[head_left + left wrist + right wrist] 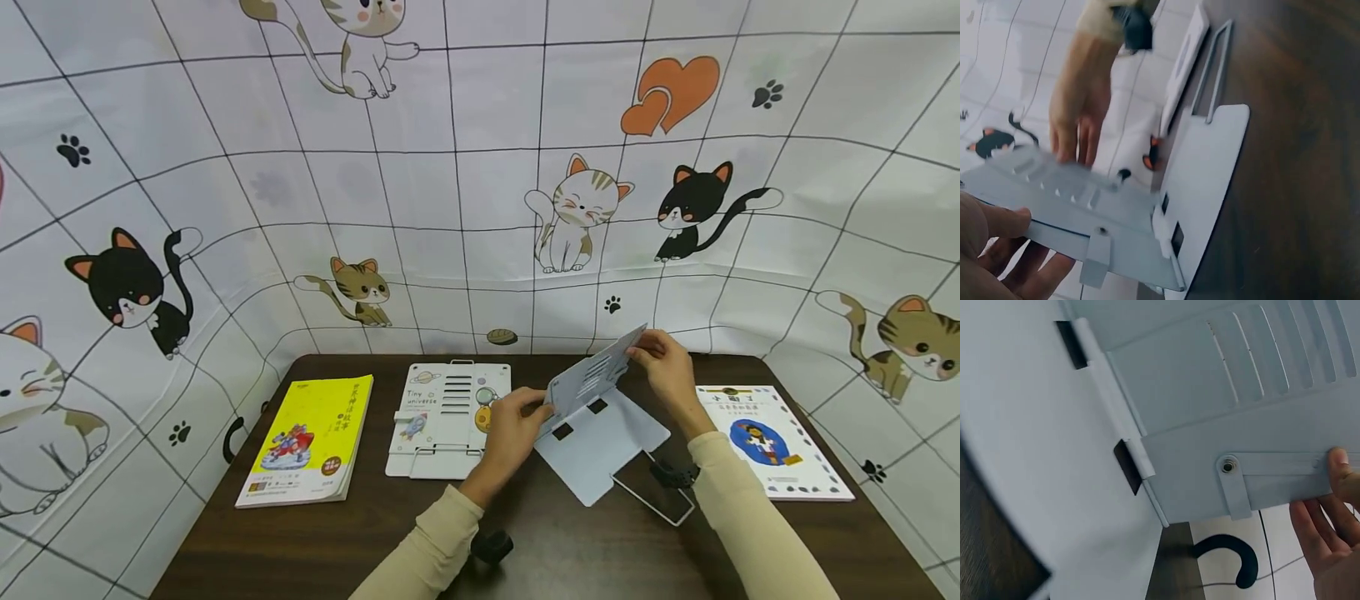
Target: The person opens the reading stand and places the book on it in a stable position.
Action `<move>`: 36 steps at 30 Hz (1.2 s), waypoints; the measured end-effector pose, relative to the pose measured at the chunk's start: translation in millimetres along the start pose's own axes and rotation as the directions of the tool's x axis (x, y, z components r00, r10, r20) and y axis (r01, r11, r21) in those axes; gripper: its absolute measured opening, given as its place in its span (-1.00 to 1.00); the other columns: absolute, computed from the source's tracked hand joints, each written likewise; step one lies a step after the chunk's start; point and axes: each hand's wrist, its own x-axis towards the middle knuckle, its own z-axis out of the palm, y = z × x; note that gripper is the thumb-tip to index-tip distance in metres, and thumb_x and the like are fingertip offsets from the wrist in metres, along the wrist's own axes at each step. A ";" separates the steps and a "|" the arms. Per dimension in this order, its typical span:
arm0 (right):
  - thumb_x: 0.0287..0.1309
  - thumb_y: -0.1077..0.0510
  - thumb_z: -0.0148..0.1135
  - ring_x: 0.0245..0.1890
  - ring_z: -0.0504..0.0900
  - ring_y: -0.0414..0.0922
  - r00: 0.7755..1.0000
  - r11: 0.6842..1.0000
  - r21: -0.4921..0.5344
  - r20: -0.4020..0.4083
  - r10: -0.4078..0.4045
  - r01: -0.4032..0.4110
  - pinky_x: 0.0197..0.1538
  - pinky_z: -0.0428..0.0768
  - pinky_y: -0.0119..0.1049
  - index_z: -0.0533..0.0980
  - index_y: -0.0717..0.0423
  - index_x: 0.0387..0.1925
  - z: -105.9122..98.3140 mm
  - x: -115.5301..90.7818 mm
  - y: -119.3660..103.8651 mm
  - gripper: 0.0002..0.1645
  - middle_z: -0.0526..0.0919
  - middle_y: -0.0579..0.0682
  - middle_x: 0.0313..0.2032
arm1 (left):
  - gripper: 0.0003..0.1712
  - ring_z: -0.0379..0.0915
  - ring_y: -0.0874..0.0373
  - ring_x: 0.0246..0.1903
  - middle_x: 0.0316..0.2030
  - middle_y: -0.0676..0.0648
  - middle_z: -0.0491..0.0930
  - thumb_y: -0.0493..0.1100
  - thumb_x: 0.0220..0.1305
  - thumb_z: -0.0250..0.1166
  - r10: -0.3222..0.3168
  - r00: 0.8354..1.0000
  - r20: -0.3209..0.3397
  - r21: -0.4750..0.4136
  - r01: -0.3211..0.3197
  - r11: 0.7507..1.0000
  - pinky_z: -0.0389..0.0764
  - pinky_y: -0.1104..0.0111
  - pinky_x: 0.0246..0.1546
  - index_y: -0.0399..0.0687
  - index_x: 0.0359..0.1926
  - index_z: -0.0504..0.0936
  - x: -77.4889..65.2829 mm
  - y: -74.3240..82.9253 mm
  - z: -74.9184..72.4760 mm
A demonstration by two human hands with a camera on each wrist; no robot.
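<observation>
Pinching the raised panel of a pale grey folding book stand from both ends, the fingers of the two hands share one hold. The left hand curls its thumb and fingers round the panel's lower near corner, and the right hand grips the upper far corner, fingers wrapped behind the edge. Between them the panel's long axis runs slantwise, rising from the left hand up and away toward the right. It tilts on its hinge above the base plate, which lies flat on the dark counter just ahead of the person. The left hand sits nearer the hinge line, the right nearer the free top edge. A second stand printed "Tiny universe" lies flat just left of the left hand, a yellow book farther left, and a white picture book to the right of the right forearm.
</observation>
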 end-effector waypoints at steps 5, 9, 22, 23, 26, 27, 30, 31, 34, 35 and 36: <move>0.36 0.16 0.46 -0.28 0.46 -0.73 0.993 0.994 -0.109 -0.118 0.009 -0.022 -0.14 0.44 -0.73 0.61 0.30 0.11 -7.3 -8.7 4.3 -0.60 0.78 0.31 0.05 | -0.87 0.69 0.18 -0.33 -0.23 -0.16 0.84 -0.33 0.32 0.48 -0.047 0.999 -0.005 -0.019 0.047 0.999 0.61 0.48 -0.31 -0.24 -0.13 0.84 19.3 -7.5 -5.5; 0.32 0.18 0.50 -0.31 0.44 -0.76 0.984 0.990 -0.139 -0.180 0.002 -0.028 -0.19 0.42 -0.74 0.64 0.31 0.06 -10.5 -16.9 3.8 -0.62 0.80 0.31 -0.01 | -0.90 0.49 0.28 -0.47 -0.32 -0.21 0.81 -0.33 0.31 0.47 -0.068 0.998 0.002 -0.030 0.068 0.997 0.48 0.51 -0.41 -0.29 -0.19 0.83 34.7 -13.3 -8.0; 0.27 0.16 0.54 -0.36 0.43 -0.76 0.965 0.984 -0.177 -0.259 -0.025 -0.022 -0.25 0.41 -0.74 0.66 0.30 -0.04 -11.8 -34.0 -0.5 -0.65 0.83 0.29 -0.10 | -0.85 0.33 0.29 -0.52 -0.47 -0.25 0.69 -0.33 0.34 0.45 -0.106 0.994 0.022 0.017 0.106 0.994 0.38 0.50 -0.44 -0.32 -0.39 0.74 65.5 -26.4 -6.5; 0.27 0.16 0.54 -0.36 0.43 -0.76 0.965 0.985 -0.173 -0.260 -0.025 -0.021 -0.25 0.41 -0.75 0.66 0.31 -0.04 -11.7 -34.3 -1.1 -0.65 0.82 0.30 -0.10 | -0.86 0.34 0.29 -0.51 -0.47 -0.22 0.69 -0.32 0.34 0.46 -0.106 0.994 0.021 0.016 0.106 0.994 0.39 0.50 -0.43 -0.30 -0.38 0.75 65.9 -26.3 -6.7; 0.30 0.14 0.53 -0.34 0.43 -0.76 0.966 0.987 -0.161 -0.257 -0.023 -0.020 -0.22 0.41 -0.78 0.64 0.32 -0.01 -11.7 -35.6 -2.4 -0.63 0.82 0.30 -0.07 | -0.82 0.32 0.29 -0.52 -0.51 -0.18 0.64 -0.31 0.35 0.45 -0.104 0.994 0.027 0.006 0.104 0.995 0.36 0.49 -0.44 -0.30 -0.41 0.72 66.5 -26.2 -7.2; 0.31 0.13 0.52 -0.33 0.43 -0.76 0.966 0.987 -0.157 -0.258 -0.018 -0.024 -0.21 0.41 -0.78 0.63 0.31 0.01 -11.9 -36.5 -2.8 -0.61 0.81 0.30 -0.05 | -0.80 0.30 0.29 -0.53 -0.53 -0.15 0.60 -0.31 0.35 0.45 -0.103 0.994 0.029 0.004 0.103 0.995 0.34 0.49 -0.45 -0.30 -0.43 0.70 66.4 -26.2 -7.4; 0.36 0.12 0.47 -0.29 0.43 -0.76 0.960 0.989 -0.142 -0.278 -0.011 -0.029 -0.21 0.41 -0.80 0.60 0.29 0.08 -12.5 -41.8 -3.5 -0.59 0.80 0.28 -0.01 | -0.77 0.28 0.28 -0.54 -0.56 -0.11 0.53 -0.30 0.35 0.45 -0.099 0.995 0.030 0.005 0.099 0.995 0.31 0.49 -0.46 -0.30 -0.44 0.67 66.6 -26.6 -7.4; 0.37 0.13 0.45 -0.29 0.43 -0.76 0.958 0.991 -0.136 -0.288 -0.018 -0.022 -0.21 0.42 -0.80 0.59 0.29 0.09 -12.5 -44.5 -3.6 -0.61 0.79 0.28 -0.01 | -0.79 0.28 0.28 -0.54 -0.55 -0.11 0.55 -0.30 0.35 0.46 -0.099 0.995 0.025 0.006 0.099 0.995 0.32 0.49 -0.45 -0.29 -0.43 0.68 66.7 -26.7 -7.4; 0.37 0.19 0.43 -0.32 0.47 -0.72 0.952 0.989 -0.140 -0.295 -0.078 0.038 -0.25 0.45 -0.78 0.62 0.28 0.00 -12.4 -55.3 -4.6 -0.72 0.79 0.26 -0.11 | -0.84 0.32 0.28 -0.52 -0.49 -0.17 0.65 -0.30 0.34 0.47 -0.101 0.995 0.020 0.005 0.101 0.995 0.36 0.49 -0.44 -0.29 -0.39 0.73 66.4 -27.6 -7.0; 0.37 0.21 0.44 -0.35 0.50 -0.68 0.955 0.987 -0.144 -0.276 -0.111 0.073 -0.29 0.47 -0.75 0.64 0.28 -0.05 -12.3 -59.7 -5.1 -0.76 0.80 0.24 -0.17 | -0.85 0.33 0.29 -0.51 -0.47 -0.19 0.68 -0.30 0.34 0.47 -0.103 0.995 0.017 0.004 0.103 0.995 0.37 0.49 -0.43 -0.29 -0.37 0.75 66.1 -27.8 -7.0; 0.35 0.23 0.44 -0.38 0.52 -0.64 0.957 0.981 -0.157 -0.246 -0.153 0.117 -0.31 0.48 -0.73 0.66 0.27 -0.10 -12.3 -64.2 -5.9 -0.81 0.80 0.21 -0.23 | -0.87 0.35 0.29 -0.50 -0.44 -0.20 0.70 -0.29 0.33 0.47 -0.106 0.994 0.015 0.001 0.106 0.994 0.39 0.49 -0.42 -0.29 -0.35 0.76 65.9 -28.0 -7.1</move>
